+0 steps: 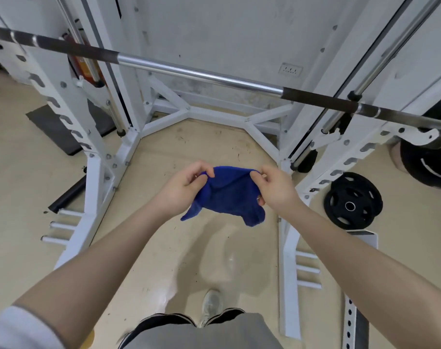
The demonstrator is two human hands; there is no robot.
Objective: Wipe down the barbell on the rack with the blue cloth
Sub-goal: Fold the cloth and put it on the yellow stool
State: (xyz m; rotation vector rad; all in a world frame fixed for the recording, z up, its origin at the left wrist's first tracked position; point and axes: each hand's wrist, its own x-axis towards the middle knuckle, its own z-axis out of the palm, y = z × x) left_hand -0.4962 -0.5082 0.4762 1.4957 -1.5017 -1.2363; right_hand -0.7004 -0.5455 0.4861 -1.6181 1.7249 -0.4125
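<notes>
Blue terry cloth is what we've got between both hands, held up in the air on our side of the barbell and lower in the frame than it, not touching the bar. Our left hand has its grip pinched on the cloth's upper left edge, thumb and fingertips closed on the fabric. Our right hand is doing the same on the upper right edge, fingers curled into the cloth. So the top edge is stretched between the two grips and the rest hangs loose, with two corners drooping down.

That barbell sits across the white rack, running from upper left down to the right, shiny chrome in the middle and darker knurled stretches to either side. Beneath the bar's right end a black weight plate lies on the beige floor. Well below the bar, at the bottom of the frame, one pale sneaker shows.
</notes>
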